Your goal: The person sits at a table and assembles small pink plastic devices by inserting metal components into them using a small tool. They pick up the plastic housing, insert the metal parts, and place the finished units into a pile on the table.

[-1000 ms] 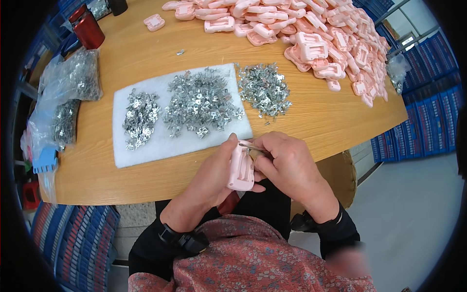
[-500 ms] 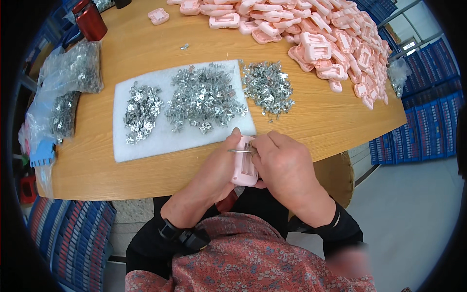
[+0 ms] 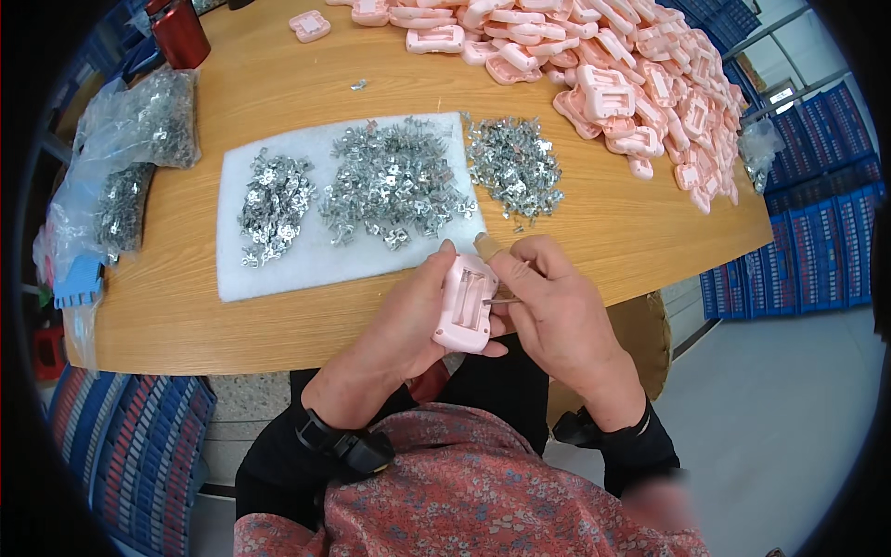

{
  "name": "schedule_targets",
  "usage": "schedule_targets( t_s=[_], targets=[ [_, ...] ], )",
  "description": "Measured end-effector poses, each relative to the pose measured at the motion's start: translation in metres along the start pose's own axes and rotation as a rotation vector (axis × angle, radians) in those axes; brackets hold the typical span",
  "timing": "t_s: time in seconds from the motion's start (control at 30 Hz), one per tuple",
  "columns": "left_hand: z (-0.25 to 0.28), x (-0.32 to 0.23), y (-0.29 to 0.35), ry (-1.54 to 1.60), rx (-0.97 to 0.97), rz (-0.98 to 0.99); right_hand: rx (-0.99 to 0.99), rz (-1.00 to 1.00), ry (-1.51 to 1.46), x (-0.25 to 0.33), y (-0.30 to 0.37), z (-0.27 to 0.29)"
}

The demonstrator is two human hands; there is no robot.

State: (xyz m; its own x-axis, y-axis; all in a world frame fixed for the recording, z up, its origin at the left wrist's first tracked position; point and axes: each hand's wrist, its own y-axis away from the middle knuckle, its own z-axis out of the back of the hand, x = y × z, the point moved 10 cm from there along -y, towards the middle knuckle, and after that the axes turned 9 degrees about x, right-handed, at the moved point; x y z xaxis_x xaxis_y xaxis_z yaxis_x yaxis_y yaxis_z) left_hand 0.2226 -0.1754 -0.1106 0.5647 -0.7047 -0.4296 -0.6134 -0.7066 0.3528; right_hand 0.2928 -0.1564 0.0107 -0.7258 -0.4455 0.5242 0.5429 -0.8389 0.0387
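Note:
A pink plastic housing [image 3: 454,320] with an open, slotted battery bay lies in my left hand [image 3: 397,325], its thumb along the left edge and its fingers beneath. My right hand [image 3: 561,306] is closed on a thin metal tool [image 3: 502,301], whose tip reaches the right side of the bay; most of the tool is hidden by the fingers. A tan covering wraps one right fingertip. Beyond both hands, small shiny metal clips [image 3: 394,186] lie heaped on a white foam sheet [image 3: 316,283]. Another clip heap [image 3: 513,167] sits on the wood just right of the sheet.
A large pile of pink housings [image 3: 608,93] covers the table's far right. Bags of clips [image 3: 167,121] and a blue plastic piece [image 3: 79,283] are at the left, with a red flask [image 3: 178,35] behind. Stacked blue trays [image 3: 807,246] stand beyond the table's right edge.
The tool has drawn back rightward from across the bay to its right edge. The housing has tilted slightly clockwise in my left hand, and its bay is now less covered by my right fingers.

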Motion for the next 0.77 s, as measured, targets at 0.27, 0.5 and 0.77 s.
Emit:
schedule_targets(
  t_s=[0.27,0.5,0.77],
  targets=[
    [-0.003,-0.003,0.002,-0.016,0.09,-0.033,0.058,-0.042,-0.093,-0.003,-0.001,0.003],
    [-0.009,-0.005,0.004,-0.12,0.205,-0.121,0.024,-0.185,-0.608,-0.038,0.006,-0.014],
    [-0.006,0.0,0.012,-0.285,0.109,-0.091,0.129,-0.212,-1.002,-0.044,0.003,-0.045]
  ],
)
